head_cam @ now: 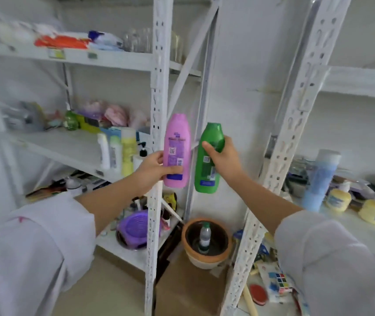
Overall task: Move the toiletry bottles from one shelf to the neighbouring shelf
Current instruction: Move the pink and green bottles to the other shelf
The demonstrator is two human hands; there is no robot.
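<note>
white metal racks (159, 92) 9 & 3 o'clock, pale walls | left hand (152, 169) clamped on glossy pink bottle (177, 149) | right hand (225, 160) clamped on green bottle (208, 165), both upright, just apart

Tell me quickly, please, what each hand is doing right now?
Left hand: closed around the pink bottle, held in the air.
Right hand: closed around the green bottle, held in the air.

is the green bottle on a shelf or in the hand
In the hand: the right hand grips the green bottle in mid-air between the two racks, cap end up, touching no shelf.
</note>
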